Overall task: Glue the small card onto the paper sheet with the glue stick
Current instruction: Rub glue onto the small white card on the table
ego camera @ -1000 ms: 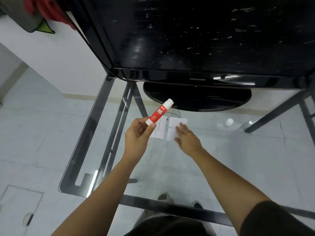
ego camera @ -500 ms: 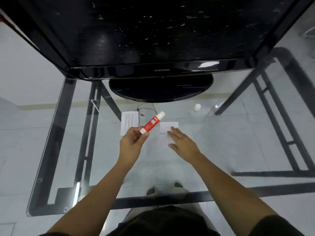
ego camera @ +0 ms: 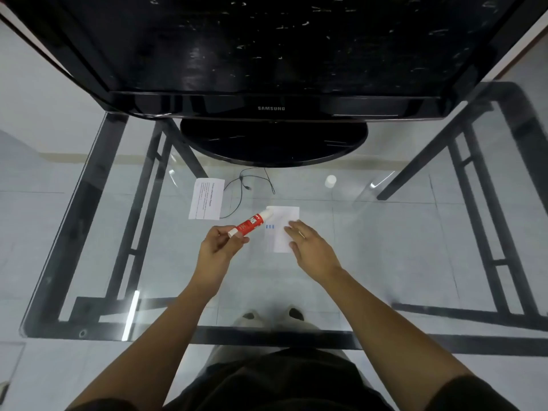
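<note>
Left hand [ego camera: 221, 247]: pinches the glue stick [ego camera: 249, 224], whose tip is now lowered.
Right hand [ego camera: 310, 249]: flat fingers pin the small card [ego camera: 286, 216].
Tip: I think it touches the card, so gluing begins.
Paper sheet [ego camera: 206, 203]: beyond the left hand.

Both bare forearms reach forward from the bottom of the view, slightly converging towards the middle. The left hand [ego camera: 218, 250] is raised with its wrist bent a little, and its thumb and curled fingers pinch the lower end of a glue stick [ego camera: 250, 223], which angles up and to the right. The right hand [ego camera: 314, 252] lies palm down, fingers [ego camera: 296, 229] straight and slightly spread, their tips pressing flat on a piece of paper [ego camera: 286, 213]. The two hands are near each other but apart.
</note>
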A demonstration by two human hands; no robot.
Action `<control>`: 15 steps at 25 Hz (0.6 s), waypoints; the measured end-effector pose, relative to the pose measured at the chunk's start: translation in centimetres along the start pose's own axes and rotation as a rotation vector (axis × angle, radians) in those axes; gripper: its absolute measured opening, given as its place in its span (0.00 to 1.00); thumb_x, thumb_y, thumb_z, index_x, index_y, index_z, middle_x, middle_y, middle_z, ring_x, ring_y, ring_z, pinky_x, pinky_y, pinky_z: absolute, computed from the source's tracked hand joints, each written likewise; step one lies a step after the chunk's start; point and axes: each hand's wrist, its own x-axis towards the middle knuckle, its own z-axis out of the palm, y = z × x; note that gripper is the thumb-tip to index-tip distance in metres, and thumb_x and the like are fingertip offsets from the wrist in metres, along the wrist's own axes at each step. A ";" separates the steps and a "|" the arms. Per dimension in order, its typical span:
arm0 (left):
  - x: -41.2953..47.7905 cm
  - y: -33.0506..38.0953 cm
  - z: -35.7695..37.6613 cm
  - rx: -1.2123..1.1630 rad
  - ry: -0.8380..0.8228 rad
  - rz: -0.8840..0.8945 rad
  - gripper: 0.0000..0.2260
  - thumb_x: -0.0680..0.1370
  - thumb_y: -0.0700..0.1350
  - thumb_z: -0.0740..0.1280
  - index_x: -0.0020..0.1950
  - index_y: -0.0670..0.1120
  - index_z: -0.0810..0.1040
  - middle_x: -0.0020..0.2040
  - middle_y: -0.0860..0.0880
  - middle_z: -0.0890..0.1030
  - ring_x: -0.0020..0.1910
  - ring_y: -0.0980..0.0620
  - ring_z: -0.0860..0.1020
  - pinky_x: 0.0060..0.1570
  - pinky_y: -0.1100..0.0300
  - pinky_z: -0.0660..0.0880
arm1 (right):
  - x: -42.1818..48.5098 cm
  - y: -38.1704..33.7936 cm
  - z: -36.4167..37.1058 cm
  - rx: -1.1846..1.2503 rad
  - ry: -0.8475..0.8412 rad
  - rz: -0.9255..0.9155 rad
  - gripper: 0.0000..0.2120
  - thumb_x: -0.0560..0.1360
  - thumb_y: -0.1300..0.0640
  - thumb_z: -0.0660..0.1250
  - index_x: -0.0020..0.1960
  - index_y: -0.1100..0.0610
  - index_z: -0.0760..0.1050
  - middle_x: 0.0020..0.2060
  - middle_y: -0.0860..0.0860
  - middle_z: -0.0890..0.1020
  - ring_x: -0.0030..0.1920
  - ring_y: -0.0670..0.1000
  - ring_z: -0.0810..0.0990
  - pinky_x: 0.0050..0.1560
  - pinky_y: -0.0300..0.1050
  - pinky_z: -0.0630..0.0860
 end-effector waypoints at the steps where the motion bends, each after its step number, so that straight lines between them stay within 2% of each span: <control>1: 0.0 0.0 0.2 -0.034 0.007 -0.008 0.06 0.76 0.44 0.66 0.52 0.46 0.73 0.51 0.47 0.82 0.50 0.50 0.82 0.56 0.56 0.75 | -0.1 0.1 0.1 -0.024 -0.003 0.009 0.19 0.81 0.55 0.55 0.71 0.54 0.62 0.74 0.52 0.61 0.71 0.52 0.63 0.67 0.47 0.66; 3: 0.1 0.0 0.5 -0.150 0.019 -0.015 0.04 0.77 0.41 0.64 0.51 0.48 0.73 0.55 0.47 0.78 0.48 0.49 0.82 0.55 0.56 0.76 | 0.0 0.3 0.1 -0.042 0.012 0.036 0.20 0.80 0.54 0.56 0.71 0.54 0.62 0.73 0.53 0.62 0.71 0.53 0.63 0.70 0.50 0.61; 6: 0.7 0.4 0.4 -0.206 0.033 0.002 0.09 0.79 0.39 0.59 0.56 0.49 0.73 0.57 0.53 0.74 0.47 0.49 0.82 0.51 0.60 0.78 | 0.1 0.3 0.1 0.007 0.036 0.072 0.22 0.79 0.53 0.58 0.71 0.55 0.61 0.71 0.52 0.66 0.72 0.51 0.62 0.73 0.51 0.55; 9: 1.4 0.8 0.4 -0.171 -0.001 -0.029 0.09 0.79 0.39 0.57 0.51 0.46 0.76 0.55 0.42 0.76 0.45 0.49 0.80 0.48 0.62 0.78 | -0.1 0.5 0.0 0.027 0.026 0.087 0.22 0.79 0.52 0.58 0.71 0.55 0.62 0.72 0.51 0.65 0.72 0.50 0.62 0.72 0.49 0.56; 12: 1.9 1.1 0.5 -0.061 -0.017 -0.027 0.04 0.78 0.40 0.62 0.50 0.46 0.76 0.52 0.42 0.76 0.46 0.49 0.78 0.50 0.61 0.77 | -0.1 0.3 -0.2 0.069 0.021 0.112 0.23 0.79 0.51 0.59 0.71 0.54 0.61 0.72 0.50 0.65 0.71 0.50 0.62 0.72 0.48 0.54; 13: 2.2 1.2 0.6 0.026 -0.023 0.002 0.05 0.76 0.42 0.66 0.51 0.47 0.75 0.50 0.45 0.77 0.46 0.50 0.78 0.49 0.62 0.76 | -0.1 0.2 -0.3 0.088 0.014 0.117 0.24 0.78 0.51 0.60 0.72 0.54 0.61 0.72 0.50 0.64 0.72 0.50 0.62 0.73 0.48 0.53; 15: 2.5 1.2 0.8 0.161 -0.038 0.034 0.14 0.72 0.43 0.71 0.54 0.51 0.73 0.46 0.50 0.80 0.45 0.53 0.79 0.46 0.65 0.77 | -0.2 0.2 -0.2 0.123 -0.009 0.126 0.25 0.78 0.51 0.61 0.72 0.54 0.59 0.73 0.50 0.63 0.73 0.50 0.59 0.73 0.49 0.50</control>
